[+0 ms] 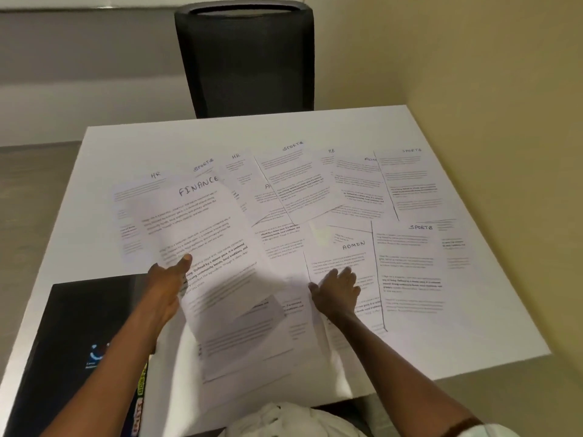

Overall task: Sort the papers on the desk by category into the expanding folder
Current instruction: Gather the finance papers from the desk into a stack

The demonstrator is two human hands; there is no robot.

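White printed papers point(407, 260) lie fanned and overlapping across the bench, hand-lettered HR, SPORTS and ADMIN at their heads. The FINANCE sheet point(214, 241) tilts up off the pile, top toward 1 o'clock. At 8 o'clock, the black expanding folder point(79, 335) lies flat, coloured tabs along its edge.

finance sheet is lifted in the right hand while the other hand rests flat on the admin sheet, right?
Not quite: the head view shows the left hand lifting the finance sheet, thumb on top. The right hand is the one resting flat on the admin sheet.
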